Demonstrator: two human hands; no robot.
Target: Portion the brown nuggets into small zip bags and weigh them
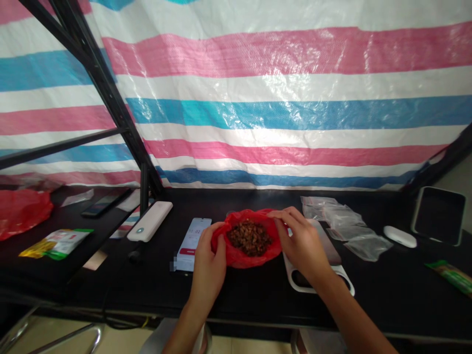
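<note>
A red plastic bag (pixel 236 258) lies on the black table with its mouth spread wide. Inside it is a heap of small brown dried pieces (pixel 250 237), whose exact kind I cannot make out. My left hand (pixel 209 255) pinches the bag's left rim between thumb and fingers. At the upper right rim, my right hand (pixel 297 236) also has its fingers closed on the red plastic. Beneath my right forearm and hand sits a white kitchen scale (pixel 326 246), partly hidden. Just left of the bag, a phone (pixel 191 241) with a lit screen lies partly behind my left hand.
Clear zip bags (pixel 346 226) lie right of the scale, near a white oval case (pixel 400 236), a dark-screened device (pixel 438 216) and a green snack packet (pixel 452 275). Leftward are a white power bank (pixel 150 221), a black metal post (pixel 110 98), another packet (pixel 59 243) and another red bag (pixel 24 211).
</note>
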